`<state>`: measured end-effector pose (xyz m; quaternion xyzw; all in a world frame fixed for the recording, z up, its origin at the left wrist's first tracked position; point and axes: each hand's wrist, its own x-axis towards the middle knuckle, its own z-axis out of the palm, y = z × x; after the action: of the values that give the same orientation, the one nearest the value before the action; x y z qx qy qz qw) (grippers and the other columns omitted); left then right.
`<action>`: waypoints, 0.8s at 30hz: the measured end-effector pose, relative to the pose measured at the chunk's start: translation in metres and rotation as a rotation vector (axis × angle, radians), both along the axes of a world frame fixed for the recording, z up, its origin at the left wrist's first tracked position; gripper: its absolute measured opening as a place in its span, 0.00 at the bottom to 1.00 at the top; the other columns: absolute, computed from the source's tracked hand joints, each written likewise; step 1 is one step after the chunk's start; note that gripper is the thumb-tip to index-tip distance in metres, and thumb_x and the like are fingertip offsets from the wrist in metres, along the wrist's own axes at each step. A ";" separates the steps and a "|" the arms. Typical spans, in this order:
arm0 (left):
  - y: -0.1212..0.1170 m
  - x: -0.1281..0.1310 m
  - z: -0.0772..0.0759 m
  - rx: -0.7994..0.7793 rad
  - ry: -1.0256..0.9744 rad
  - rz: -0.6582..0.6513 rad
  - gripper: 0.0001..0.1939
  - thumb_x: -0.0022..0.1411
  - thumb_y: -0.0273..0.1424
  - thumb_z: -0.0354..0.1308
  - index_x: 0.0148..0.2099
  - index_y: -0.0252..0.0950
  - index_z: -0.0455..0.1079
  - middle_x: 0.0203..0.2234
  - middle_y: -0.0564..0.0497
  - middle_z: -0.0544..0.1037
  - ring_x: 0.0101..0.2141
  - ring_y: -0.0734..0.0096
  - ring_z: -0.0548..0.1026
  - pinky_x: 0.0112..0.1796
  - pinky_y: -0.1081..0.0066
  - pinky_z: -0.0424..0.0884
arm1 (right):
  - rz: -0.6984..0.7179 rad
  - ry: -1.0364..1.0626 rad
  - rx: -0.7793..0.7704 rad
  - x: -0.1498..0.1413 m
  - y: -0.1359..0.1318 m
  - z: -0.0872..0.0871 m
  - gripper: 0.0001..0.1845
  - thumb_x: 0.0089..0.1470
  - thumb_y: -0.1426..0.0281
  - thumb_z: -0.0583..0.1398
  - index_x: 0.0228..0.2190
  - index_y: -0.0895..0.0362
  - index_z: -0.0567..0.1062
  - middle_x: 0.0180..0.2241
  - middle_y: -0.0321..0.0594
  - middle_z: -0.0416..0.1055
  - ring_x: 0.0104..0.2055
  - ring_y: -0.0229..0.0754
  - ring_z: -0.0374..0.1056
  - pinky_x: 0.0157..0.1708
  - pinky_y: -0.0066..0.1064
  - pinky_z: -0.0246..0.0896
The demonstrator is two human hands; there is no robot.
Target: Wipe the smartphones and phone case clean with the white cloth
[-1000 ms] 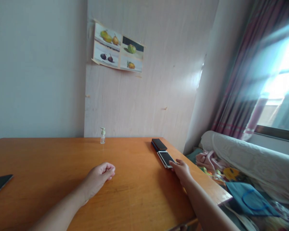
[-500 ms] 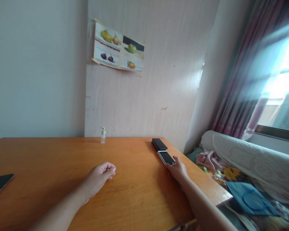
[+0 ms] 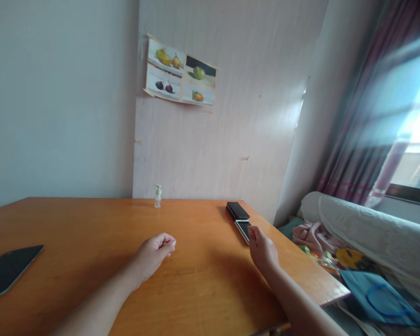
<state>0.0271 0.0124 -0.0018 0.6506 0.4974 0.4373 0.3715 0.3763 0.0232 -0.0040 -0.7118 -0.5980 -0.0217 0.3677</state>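
My right hand (image 3: pixel 262 249) reaches across the orange wooden table (image 3: pixel 91 242) and lies over the near end of a white-edged phone (image 3: pixel 242 227), fingers curled around it; the phone's lower part is hidden by the hand. Just beyond it a black phone (image 3: pixel 237 210) lies flat near the table's far right corner. My left hand (image 3: pixel 156 249) rests on the table in a loose fist, with nothing visible in it.
A small clear pump bottle (image 3: pixel 157 196) stands at the table's far edge by the wall. A dark tablet (image 3: pixel 7 270) lies at the left. To the right, below the table, are a sofa (image 3: pixel 364 233), clothes and a blue bag (image 3: pixel 381 296).
My right hand has closed over the near end of the white-edged phone, covering more of it. The view has shifted left, showing more of the tablet. The left hand stays still.
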 end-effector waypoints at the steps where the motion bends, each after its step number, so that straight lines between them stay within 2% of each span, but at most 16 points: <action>1: 0.001 -0.001 -0.002 0.012 0.005 0.004 0.19 0.57 0.49 0.54 0.35 0.37 0.69 0.30 0.49 0.77 0.33 0.64 0.74 0.38 0.66 0.68 | 0.034 -0.028 -0.005 -0.010 -0.002 0.003 0.17 0.65 0.58 0.48 0.45 0.47 0.73 0.34 0.39 0.76 0.37 0.44 0.70 0.30 0.28 0.50; 3: 0.003 -0.002 -0.005 0.039 0.025 0.015 0.19 0.58 0.49 0.54 0.35 0.37 0.69 0.29 0.50 0.77 0.33 0.64 0.74 0.37 0.67 0.68 | 0.076 -0.118 0.001 -0.032 -0.004 0.011 0.18 0.66 0.57 0.47 0.41 0.48 0.73 0.32 0.38 0.76 0.33 0.43 0.69 0.28 0.29 0.47; 7: 0.007 -0.004 -0.010 0.139 0.101 0.050 0.18 0.59 0.48 0.53 0.34 0.38 0.70 0.28 0.52 0.76 0.32 0.65 0.73 0.36 0.69 0.67 | 0.134 -0.297 -0.011 -0.085 -0.003 0.030 0.26 0.65 0.51 0.44 0.29 0.52 0.72 0.24 0.39 0.73 0.27 0.42 0.67 0.26 0.30 0.42; 9: 0.007 -0.006 -0.011 0.190 0.154 0.065 0.17 0.60 0.47 0.52 0.33 0.38 0.70 0.27 0.52 0.76 0.33 0.65 0.73 0.36 0.70 0.66 | 0.187 -0.353 -0.029 -0.112 0.000 0.036 0.28 0.66 0.51 0.42 0.29 0.52 0.71 0.24 0.41 0.73 0.25 0.42 0.67 0.25 0.30 0.42; 12: 0.007 -0.007 -0.011 0.214 0.223 0.091 0.16 0.62 0.45 0.51 0.33 0.39 0.70 0.28 0.52 0.77 0.32 0.65 0.73 0.34 0.70 0.64 | 0.272 -0.389 -0.051 -0.150 0.009 0.036 0.25 0.67 0.55 0.40 0.35 0.52 0.72 0.25 0.42 0.75 0.25 0.42 0.69 0.25 0.29 0.46; 16: 0.006 -0.008 -0.009 0.235 0.269 0.121 0.16 0.64 0.43 0.49 0.33 0.39 0.69 0.26 0.53 0.76 0.30 0.67 0.72 0.32 0.71 0.62 | 0.361 -0.412 -0.086 -0.183 0.017 0.022 0.21 0.68 0.61 0.42 0.51 0.51 0.69 0.28 0.43 0.78 0.28 0.45 0.73 0.27 0.30 0.53; 20: 0.005 -0.009 -0.008 0.244 0.286 0.135 0.15 0.64 0.43 0.50 0.32 0.39 0.69 0.25 0.53 0.75 0.29 0.68 0.71 0.31 0.71 0.61 | 0.423 -0.459 -0.093 -0.191 0.020 0.008 0.24 0.66 0.65 0.46 0.61 0.48 0.62 0.31 0.43 0.79 0.31 0.44 0.75 0.30 0.29 0.58; 24: 0.007 -0.011 -0.009 0.244 0.239 0.186 0.14 0.64 0.41 0.51 0.32 0.39 0.70 0.25 0.53 0.76 0.30 0.68 0.72 0.33 0.71 0.63 | 0.516 -0.491 -0.082 -0.186 0.020 0.002 0.25 0.63 0.68 0.48 0.59 0.43 0.65 0.34 0.43 0.80 0.32 0.45 0.75 0.31 0.29 0.60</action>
<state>0.0162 0.0195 -0.0108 0.6893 0.5395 0.4464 0.1860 0.1903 0.0429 -0.0021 -0.5249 -0.8291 -0.0746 0.1776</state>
